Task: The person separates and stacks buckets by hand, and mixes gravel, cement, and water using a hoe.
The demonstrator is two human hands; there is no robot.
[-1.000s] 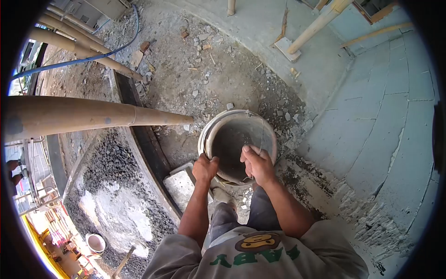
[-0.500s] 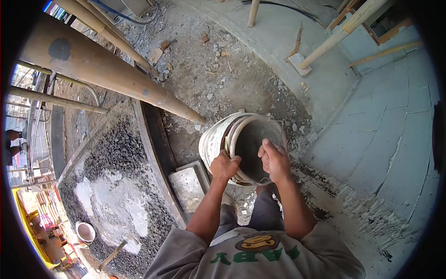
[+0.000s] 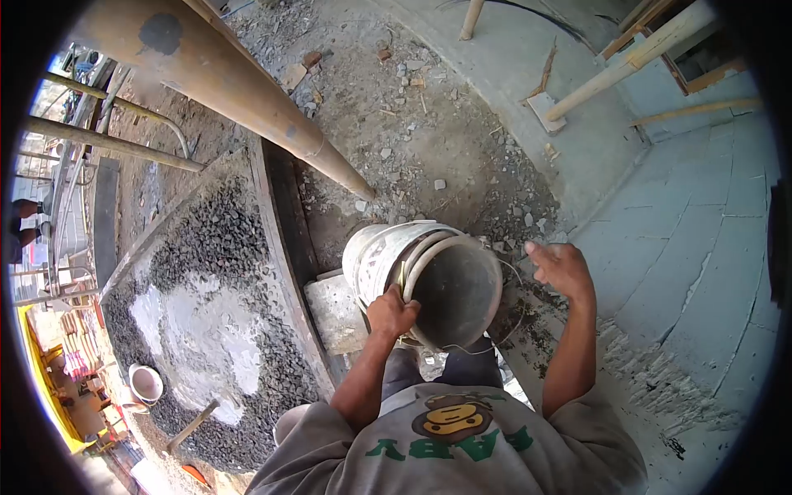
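Note:
A stack of nested, cement-smeared buckets (image 3: 369, 262) lies tilted in front of my body, mouths toward the right. The innermost bucket (image 3: 459, 289) shows a grey, dusty inside. My left hand (image 3: 393, 314) is closed around the bucket rims on the near left side, thumb on top. To the right of the stack, my right hand (image 3: 563, 270) is raised, apart from the buckets, with fingers loosely bent and nothing visible in them. A thin wire handle (image 3: 521, 290) loops out from the inner bucket between the rim and that hand.
A gravel pile with grey cement powder (image 3: 210, 330) lies at left behind a board edge (image 3: 285, 272). A wooden handle (image 3: 191, 425) and a small bucket (image 3: 146, 384) are on it. A thick pole (image 3: 272, 111) slants overhead. A pale block wall (image 3: 668, 264) stands right.
My right hand has moved off the bucket mouth, out to the right, and its fingers have loosened. The bucket stack has shifted slightly downward in view, still in my left hand.

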